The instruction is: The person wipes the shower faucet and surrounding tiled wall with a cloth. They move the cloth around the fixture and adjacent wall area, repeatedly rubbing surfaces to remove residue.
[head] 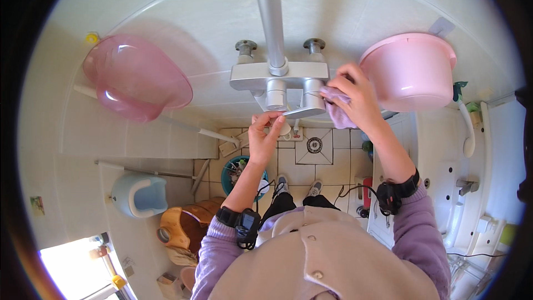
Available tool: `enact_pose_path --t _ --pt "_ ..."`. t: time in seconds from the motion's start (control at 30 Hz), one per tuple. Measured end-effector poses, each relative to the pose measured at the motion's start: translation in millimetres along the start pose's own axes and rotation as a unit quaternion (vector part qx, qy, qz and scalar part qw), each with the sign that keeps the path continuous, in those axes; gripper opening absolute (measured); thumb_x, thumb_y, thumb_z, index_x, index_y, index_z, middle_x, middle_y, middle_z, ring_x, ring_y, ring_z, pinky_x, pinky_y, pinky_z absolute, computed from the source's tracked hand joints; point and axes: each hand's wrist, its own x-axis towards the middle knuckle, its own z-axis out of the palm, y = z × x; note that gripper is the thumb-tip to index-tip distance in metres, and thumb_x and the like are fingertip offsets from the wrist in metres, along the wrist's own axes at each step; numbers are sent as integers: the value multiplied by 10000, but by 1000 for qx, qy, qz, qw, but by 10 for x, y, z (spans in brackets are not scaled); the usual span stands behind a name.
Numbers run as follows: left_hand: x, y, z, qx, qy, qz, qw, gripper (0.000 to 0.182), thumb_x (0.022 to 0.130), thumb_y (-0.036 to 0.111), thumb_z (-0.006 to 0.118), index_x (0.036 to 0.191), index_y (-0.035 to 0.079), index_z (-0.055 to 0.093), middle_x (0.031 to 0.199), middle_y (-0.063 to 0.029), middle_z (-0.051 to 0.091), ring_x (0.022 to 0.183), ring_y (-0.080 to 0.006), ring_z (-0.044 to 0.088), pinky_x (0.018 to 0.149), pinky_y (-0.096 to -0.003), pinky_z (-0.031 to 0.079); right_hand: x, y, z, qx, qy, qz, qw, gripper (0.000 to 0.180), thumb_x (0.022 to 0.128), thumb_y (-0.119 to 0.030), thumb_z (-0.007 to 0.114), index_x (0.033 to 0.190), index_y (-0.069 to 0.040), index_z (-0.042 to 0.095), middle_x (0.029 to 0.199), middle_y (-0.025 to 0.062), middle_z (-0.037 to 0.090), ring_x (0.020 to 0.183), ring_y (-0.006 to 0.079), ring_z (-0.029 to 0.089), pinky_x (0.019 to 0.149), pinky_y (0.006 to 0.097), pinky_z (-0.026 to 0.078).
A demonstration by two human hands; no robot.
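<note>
A silver shower mixer (279,73) is fixed to the tiled wall, with a riser pipe (270,16) standing up from its middle. My right hand (354,96) grips a crumpled purple cloth (339,110) against the right end of the mixer, beside its right-hand knob (313,91). From that knob a flat lever handle (304,112) points left. The fingertips of my left hand (266,133) pinch the free tip of this lever. Left of it sits another round knob (275,93). My fingers partly cover a small pale round part below the lever.
Pink basins hang on either side, a translucent one (137,77) left and a solid one (410,73) right. Below are a floor drain (314,145) and a teal bucket (225,175) with things inside. A blue potty seat (139,196) and a wooden tub (187,229) stand left; a washbasin tap (467,185) is right.
</note>
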Motion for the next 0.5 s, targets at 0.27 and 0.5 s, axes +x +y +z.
enact_pose_path --t 0.27,0.5 --pt "24 -36 13 5 3 17 1000 190 923 196 760 1062 66 757 833 -7 601 855 -129 478 807 -273 447 -43 -67 13 5 119 -19 993 262 691 -31 829 897 -63 671 973 42 607 898 261 609 734 369 517" --pt "18 -32 -17 -5 -8 1 1000 202 928 205 757 1067 58 755 839 -7 604 850 -128 478 811 -274 445 200 -290 227 7 45 -120 992 337 702 -119 873 971 -67 679 1063 73 614 955 277 595 788 373 509"
